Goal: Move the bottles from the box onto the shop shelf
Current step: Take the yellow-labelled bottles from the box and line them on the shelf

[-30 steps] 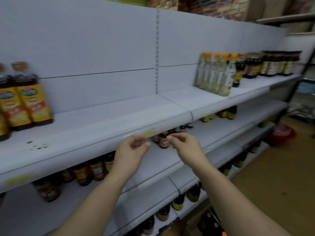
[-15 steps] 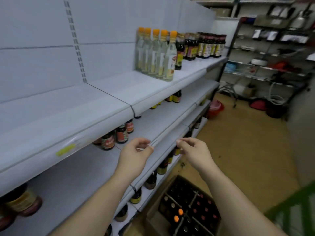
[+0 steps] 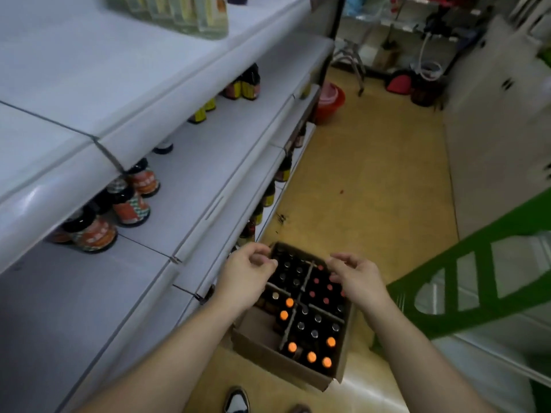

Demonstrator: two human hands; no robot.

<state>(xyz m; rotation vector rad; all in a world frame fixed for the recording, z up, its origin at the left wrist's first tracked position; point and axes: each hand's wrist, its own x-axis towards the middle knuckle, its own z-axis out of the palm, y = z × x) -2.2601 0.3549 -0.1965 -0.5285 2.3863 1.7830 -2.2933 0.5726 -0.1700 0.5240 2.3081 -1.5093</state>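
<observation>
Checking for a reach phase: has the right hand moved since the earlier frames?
Yes: the right hand has left the shelf edge and dropped towards the box.

A small shop is shown — a grocery aisle, to judge by the fittings. A long run of white tiered shelving is seen along the left, its boards finished with rounded front lips. Sauce bottles with printed labels are ranged in rows on the middle tier, and pale bottles are lined up on the top one. A cardboard box with dividers, packed with capped bottles, is set on the yellowish floor beside the lowest tier. Further racks are visible at the far end — too blurred for their goods to be made out.
</observation>
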